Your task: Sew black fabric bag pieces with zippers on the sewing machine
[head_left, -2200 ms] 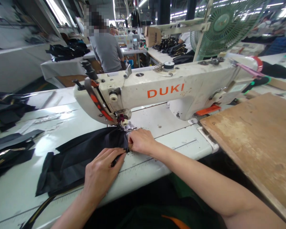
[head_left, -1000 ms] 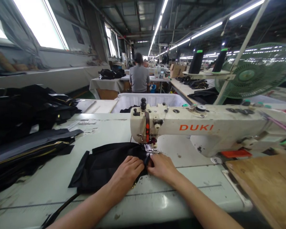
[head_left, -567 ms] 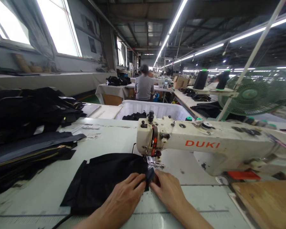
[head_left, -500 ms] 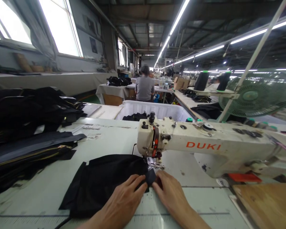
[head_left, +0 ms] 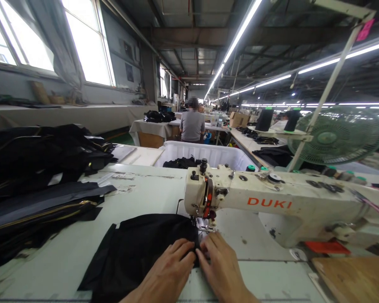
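Note:
A black fabric piece lies flat on the pale green sewing table, its right edge under the needle area of a white sewing machine lettered DUKI. My left hand rests on the fabric's right end, fingers bent and pressed on it close to the edge. Just across from it, my right hand grips that same edge between thumb and curled fingers. The fingertips of both hands nearly meet in front of the metal presser foot. What lies right under the fingertips is hidden.
Dark fabric pieces with zippers are heaped on the left. Behind the machine stands a white plastic bin with black cloth inside. A green fan and black thread cones are at right. A person in grey sits farther off.
The small dark tab that showed between my hands is now turned down or covered by the fingers. My right hand has come closer to my left. The view has tilted up slightly.

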The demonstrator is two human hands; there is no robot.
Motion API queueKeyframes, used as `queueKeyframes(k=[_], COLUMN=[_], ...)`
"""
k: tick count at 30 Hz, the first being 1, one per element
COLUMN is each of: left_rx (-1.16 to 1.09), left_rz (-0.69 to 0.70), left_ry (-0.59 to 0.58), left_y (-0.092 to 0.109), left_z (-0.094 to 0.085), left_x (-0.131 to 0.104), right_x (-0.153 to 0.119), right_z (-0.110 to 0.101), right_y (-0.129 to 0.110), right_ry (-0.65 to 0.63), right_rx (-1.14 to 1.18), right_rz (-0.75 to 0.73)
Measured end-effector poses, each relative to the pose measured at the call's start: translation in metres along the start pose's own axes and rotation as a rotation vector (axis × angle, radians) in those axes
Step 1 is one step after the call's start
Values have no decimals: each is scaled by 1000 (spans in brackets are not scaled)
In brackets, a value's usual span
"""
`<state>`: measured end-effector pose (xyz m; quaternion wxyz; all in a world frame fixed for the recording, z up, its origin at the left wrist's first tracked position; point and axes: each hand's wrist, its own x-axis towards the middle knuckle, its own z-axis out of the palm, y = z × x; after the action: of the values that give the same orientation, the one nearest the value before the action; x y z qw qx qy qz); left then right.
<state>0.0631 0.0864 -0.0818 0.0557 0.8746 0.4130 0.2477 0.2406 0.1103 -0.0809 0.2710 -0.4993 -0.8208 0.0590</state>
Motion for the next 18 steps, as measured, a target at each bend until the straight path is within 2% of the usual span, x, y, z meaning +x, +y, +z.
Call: queueKeyframes(k=[3,7,11,14,18], left_rx=[9,30,70,64,51], left_rz=[8,61,76,78,6], left_ry=[48,121,53,62,-1], left_y=[-4,-12,-17,-15,-7], left_z=[9,21,24,21,10], left_x=[-1,-4,-7,-6,-2], right_x=[2,8,10,7,0], right_z=[3,-2,-6,-1,9], right_y=[-1,1,2,1,0], right_ry=[20,-47,-106,-88,0], right_rx=[45,74,-13,-82,-67], right_rz=[-42,162,265,221,54])
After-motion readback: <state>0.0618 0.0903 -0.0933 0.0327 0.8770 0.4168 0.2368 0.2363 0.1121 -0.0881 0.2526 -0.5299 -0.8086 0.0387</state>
